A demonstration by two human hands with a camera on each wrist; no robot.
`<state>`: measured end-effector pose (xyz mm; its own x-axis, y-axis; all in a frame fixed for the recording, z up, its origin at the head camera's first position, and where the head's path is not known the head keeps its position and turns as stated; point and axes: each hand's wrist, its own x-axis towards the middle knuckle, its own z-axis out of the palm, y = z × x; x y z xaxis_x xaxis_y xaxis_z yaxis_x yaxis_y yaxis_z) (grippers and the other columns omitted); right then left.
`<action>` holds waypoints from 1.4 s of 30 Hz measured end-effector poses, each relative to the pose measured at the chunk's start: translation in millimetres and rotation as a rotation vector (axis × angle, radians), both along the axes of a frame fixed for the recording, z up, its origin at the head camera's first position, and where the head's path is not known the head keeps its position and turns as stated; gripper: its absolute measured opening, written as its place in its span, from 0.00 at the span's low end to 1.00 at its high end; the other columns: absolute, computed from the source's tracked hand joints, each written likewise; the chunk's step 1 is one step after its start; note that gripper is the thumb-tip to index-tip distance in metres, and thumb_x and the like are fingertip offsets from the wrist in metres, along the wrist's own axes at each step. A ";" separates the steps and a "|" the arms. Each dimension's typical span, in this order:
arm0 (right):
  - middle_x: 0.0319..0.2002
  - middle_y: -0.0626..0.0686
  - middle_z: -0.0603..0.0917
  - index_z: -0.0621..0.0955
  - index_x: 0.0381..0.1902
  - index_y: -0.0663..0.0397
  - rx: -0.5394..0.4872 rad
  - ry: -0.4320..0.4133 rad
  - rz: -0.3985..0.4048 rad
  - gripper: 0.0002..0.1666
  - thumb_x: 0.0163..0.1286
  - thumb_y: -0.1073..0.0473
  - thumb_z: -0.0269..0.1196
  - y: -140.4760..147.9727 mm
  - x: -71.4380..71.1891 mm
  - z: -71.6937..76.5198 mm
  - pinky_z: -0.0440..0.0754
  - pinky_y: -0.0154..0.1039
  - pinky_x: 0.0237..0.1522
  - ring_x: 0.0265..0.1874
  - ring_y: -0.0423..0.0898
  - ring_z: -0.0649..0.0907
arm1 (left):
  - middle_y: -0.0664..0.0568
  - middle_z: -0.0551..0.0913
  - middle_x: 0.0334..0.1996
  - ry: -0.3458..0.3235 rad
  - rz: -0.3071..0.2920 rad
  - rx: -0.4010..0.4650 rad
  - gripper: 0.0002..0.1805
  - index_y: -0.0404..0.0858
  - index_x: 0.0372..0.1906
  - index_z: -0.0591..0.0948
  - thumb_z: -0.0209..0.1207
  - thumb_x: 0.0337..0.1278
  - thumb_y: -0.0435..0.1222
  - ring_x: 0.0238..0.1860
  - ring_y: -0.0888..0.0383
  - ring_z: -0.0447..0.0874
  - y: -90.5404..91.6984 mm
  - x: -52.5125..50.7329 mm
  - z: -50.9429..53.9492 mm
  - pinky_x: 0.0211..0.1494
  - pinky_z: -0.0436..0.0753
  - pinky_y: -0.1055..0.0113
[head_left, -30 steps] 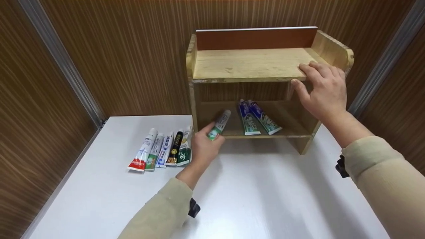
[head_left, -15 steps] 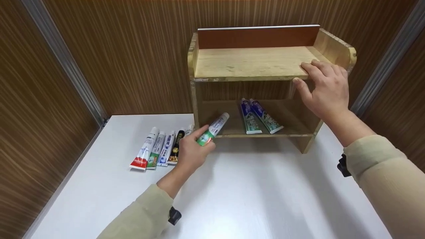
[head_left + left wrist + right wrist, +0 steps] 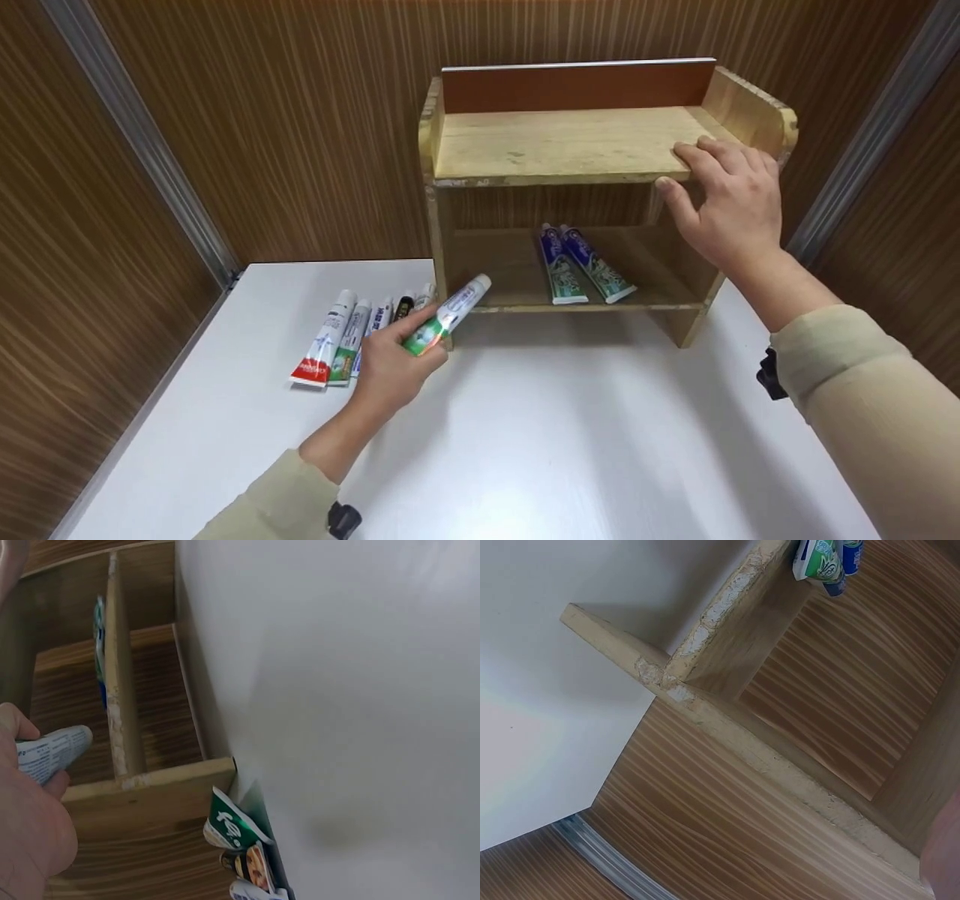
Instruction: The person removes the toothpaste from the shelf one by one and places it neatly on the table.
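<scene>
My left hand grips a white and green toothpaste tube by its green end, cap pointing up and right, just in front of the shelf's lower left corner. The same tube shows beside the shelf edge in the left wrist view. My right hand rests on the front right edge of the wooden shelf's top board, thumb at the front edge. Two blue and green toothpaste tubes lie side by side on the lower board, caps toward the back.
Left of the shelf, several toothpaste tubes lie in a row on the white table, a red and white tube outermost. My left hand partly hides that row. Wood-grain panels stand behind and at both sides.
My left hand has drawn the white and green toothpaste tube left and toward me, out from over the lower board. The right hand stays on the top board.
</scene>
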<state>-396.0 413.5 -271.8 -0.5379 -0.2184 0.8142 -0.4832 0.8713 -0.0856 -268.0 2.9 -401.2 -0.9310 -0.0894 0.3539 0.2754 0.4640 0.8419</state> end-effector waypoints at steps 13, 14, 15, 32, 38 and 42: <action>0.66 0.64 0.81 0.82 0.67 0.51 0.000 -0.021 -0.015 0.31 0.77 0.38 0.61 -1.4 1.0 -0.7 0.65 0.65 0.68 0.66 0.67 0.76 | 0.47 0.78 0.72 -0.103 0.035 -0.010 0.33 0.52 0.70 0.83 0.71 0.58 0.31 0.67 0.45 0.77 -35.1 21.4 3.3 0.56 0.89 0.54; 0.65 0.64 0.81 0.83 0.67 0.51 -0.001 -0.017 -0.012 0.31 0.77 0.38 0.62 -1.6 0.8 -1.0 0.65 0.65 0.68 0.66 0.67 0.76 | 0.47 0.78 0.73 -0.110 0.032 -0.006 0.33 0.52 0.70 0.83 0.71 0.58 0.30 0.68 0.45 0.77 -37.1 23.6 3.9 0.56 0.89 0.54; 0.65 0.64 0.81 0.83 0.67 0.51 -0.002 -0.015 -0.010 0.31 0.77 0.38 0.62 -1.8 0.7 -1.2 0.66 0.65 0.68 0.65 0.67 0.76 | 0.47 0.77 0.73 -0.118 0.030 -0.002 0.33 0.53 0.70 0.83 0.71 0.58 0.30 0.68 0.45 0.76 -39.0 25.4 4.1 0.56 0.89 0.55; 0.65 0.63 0.81 0.83 0.67 0.51 0.003 -0.017 -0.017 0.30 0.77 0.40 0.62 -0.3 1.0 1.4 0.66 0.65 0.69 0.66 0.67 0.76 | 0.43 0.79 0.70 -0.104 0.090 -0.007 0.33 0.45 0.70 0.82 0.68 0.57 0.28 0.63 0.46 0.82 -81.6 30.5 9.2 0.55 0.88 0.62; 0.65 0.64 0.81 0.83 0.67 0.53 0.002 -0.012 -0.012 0.30 0.77 0.40 0.62 -0.2 0.2 0.4 0.66 0.65 0.69 0.66 0.67 0.76 | 0.43 0.74 0.74 -0.122 0.149 0.015 0.34 0.44 0.73 0.80 0.65 0.59 0.28 0.71 0.44 0.76 -99.1 24.8 11.8 0.64 0.84 0.53; 0.65 0.64 0.81 0.83 0.67 0.52 0.000 -0.020 -0.018 0.31 0.77 0.40 0.62 -0.5 0.4 0.8 0.65 0.65 0.69 0.66 0.67 0.76 | 0.44 0.73 0.75 -0.139 0.191 0.023 0.33 0.44 0.74 0.79 0.66 0.61 0.29 0.71 0.44 0.76 -111.6 19.5 12.0 0.66 0.82 0.52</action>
